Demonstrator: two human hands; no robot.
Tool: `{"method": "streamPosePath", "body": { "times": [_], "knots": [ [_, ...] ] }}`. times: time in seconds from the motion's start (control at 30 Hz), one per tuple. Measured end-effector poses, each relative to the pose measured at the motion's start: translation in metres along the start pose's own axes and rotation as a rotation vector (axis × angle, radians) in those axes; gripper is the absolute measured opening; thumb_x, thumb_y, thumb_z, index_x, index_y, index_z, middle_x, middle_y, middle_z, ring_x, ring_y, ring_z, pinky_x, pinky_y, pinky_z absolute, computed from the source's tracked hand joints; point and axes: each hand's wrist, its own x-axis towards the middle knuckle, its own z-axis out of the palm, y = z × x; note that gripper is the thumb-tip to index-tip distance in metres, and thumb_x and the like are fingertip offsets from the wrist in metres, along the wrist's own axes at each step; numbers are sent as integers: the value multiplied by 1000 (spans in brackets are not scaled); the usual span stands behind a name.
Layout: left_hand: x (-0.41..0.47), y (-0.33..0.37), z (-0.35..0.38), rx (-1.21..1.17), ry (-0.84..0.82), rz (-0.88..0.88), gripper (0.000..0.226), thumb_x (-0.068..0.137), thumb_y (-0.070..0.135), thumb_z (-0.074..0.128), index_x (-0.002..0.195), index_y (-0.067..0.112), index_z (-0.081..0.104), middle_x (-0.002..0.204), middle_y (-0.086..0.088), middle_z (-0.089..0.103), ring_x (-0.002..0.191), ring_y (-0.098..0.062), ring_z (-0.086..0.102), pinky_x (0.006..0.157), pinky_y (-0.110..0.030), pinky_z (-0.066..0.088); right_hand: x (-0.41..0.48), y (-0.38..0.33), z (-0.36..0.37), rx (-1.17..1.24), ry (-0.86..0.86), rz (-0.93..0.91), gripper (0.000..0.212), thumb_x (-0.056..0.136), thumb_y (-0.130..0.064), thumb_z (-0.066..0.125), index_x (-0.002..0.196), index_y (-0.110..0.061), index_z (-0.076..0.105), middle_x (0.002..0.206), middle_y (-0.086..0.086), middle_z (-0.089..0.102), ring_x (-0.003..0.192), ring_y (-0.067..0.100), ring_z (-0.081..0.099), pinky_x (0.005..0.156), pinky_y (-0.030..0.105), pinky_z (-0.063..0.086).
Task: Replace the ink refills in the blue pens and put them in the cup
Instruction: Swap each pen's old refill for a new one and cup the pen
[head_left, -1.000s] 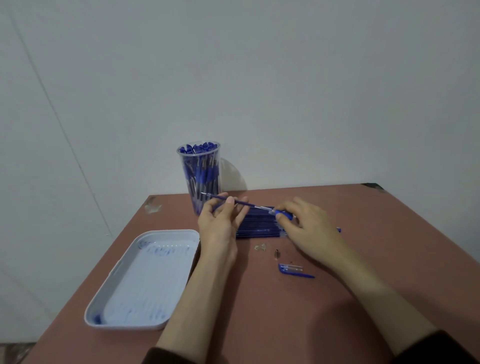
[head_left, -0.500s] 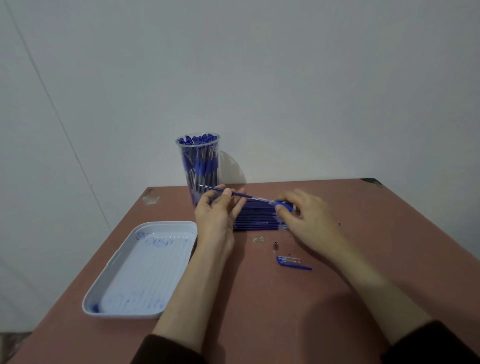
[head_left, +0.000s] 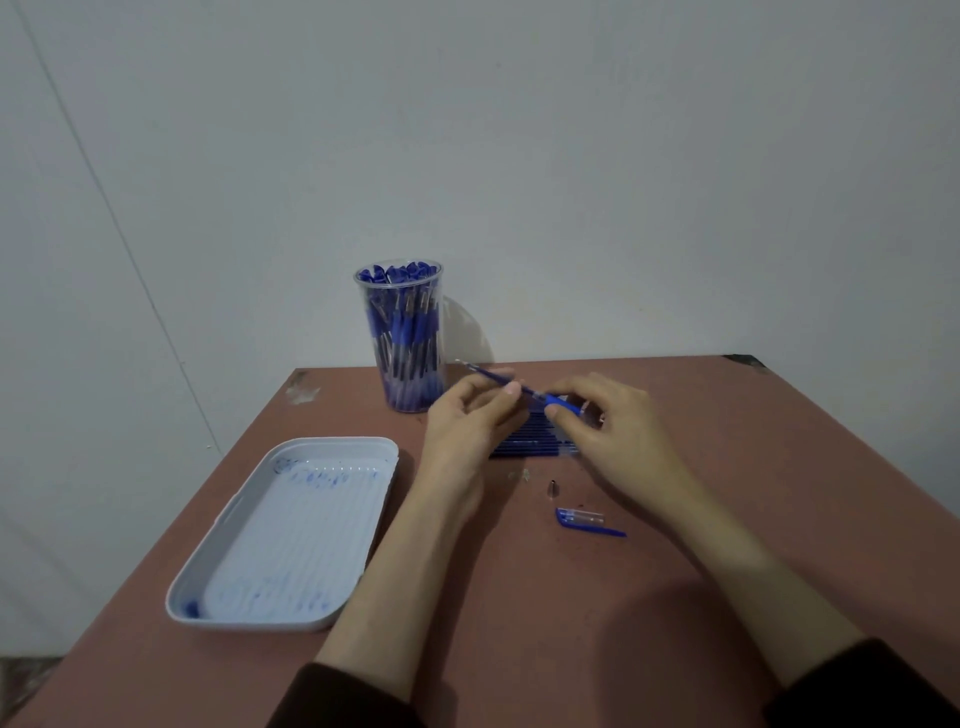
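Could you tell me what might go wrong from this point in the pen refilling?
1. The metal tip and cap lie loose near the right hand; a wrist sweep could scatter them.
2. The cup looks packed with pens; adding another may be tight.
3. The refill pinched by the left hand could bend if pushed crookedly into the barrel.

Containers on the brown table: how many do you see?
2. A clear plastic cup full of blue pens stands at the back; a white rectangular tray, ink-smeared, lies front left. None seems hidden.
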Motion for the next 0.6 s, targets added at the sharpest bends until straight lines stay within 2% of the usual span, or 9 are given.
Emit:
{"method": "streamPosePath", "body": {
  "times": [0.13, 0.23, 0.27, 0.33, 0.37, 0.43, 0.53, 0.6],
  "knots": [
    [-1, 7, -3, 265, -141, 18, 25, 87, 0, 62, 106, 17, 63, 100, 0, 69, 94, -9, 65, 78, -17, 54, 3, -2, -3, 312, 32, 136, 15, 90, -20, 59, 93, -30, 69, 73, -5, 66, 66, 9, 56, 67, 28, 46],
    [-10, 12, -5, 497, -245, -5, 23, 84, -4, 65, 101, 12, 66, 87, 1, 69, 78, -4, 67, 66, -12, 51, 5, -4, -8, 502, 49, 215, 19, 94, -16, 54, 93, -27, 69, 69, -4, 64, 61, 9, 53, 65, 31, 46],
    [-12, 12, -6, 530, -296, -50, 20, 82, -3, 68, 96, 11, 68, 84, -2, 69, 78, -8, 68, 69, -15, 53, 6, -4, -9, 555, 57, 235, 21, 95, -15, 52, 92, -27, 69, 69, -4, 63, 60, 10, 52, 64, 32, 44],
    [-12, 10, -10, 671, -408, -111, 20, 76, 6, 76, 91, 19, 72, 83, -2, 73, 86, -15, 70, 82, -27, 55, 7, -5, -11, 629, 68, 261, 24, 96, -13, 51, 90, -27, 69, 68, -2, 62, 61, 12, 51, 63, 33, 43],
    [-10, 10, -12, 807, -467, -105, 21, 75, 11, 78, 91, 25, 73, 83, 3, 73, 84, -9, 69, 85, -26, 53, 7, -5, -12, 643, 68, 268, 24, 96, -13, 50, 90, -27, 69, 68, -1, 62, 61, 13, 51, 63, 33, 43],
    [-7, 7, -15, 1029, -533, -68, 20, 76, 16, 78, 94, 25, 75, 76, 11, 71, 70, 5, 61, 75, -13, 47, 7, -5, -12, 647, 63, 274, 24, 96, -13, 50, 90, -27, 69, 69, -1, 62, 62, 13, 50, 63, 34, 42],
    [-6, 4, -14, 1105, -479, 29, 12, 77, 16, 77, 86, 24, 76, 70, 12, 67, 63, 7, 56, 64, -9, 43, 7, -4, -9, 624, 59, 272, 23, 95, -13, 51, 90, -27, 69, 68, -1, 62, 61, 13, 50, 62, 34, 42],
    [-5, 4, -12, 938, -327, 93, 12, 79, 13, 75, 79, 25, 74, 70, 10, 68, 62, 2, 58, 64, -15, 47, 6, -3, -8, 546, 61, 243, 21, 93, -13, 55, 88, -29, 68, 68, -1, 64, 60, 12, 52, 64, 33, 44]
  ]
}}
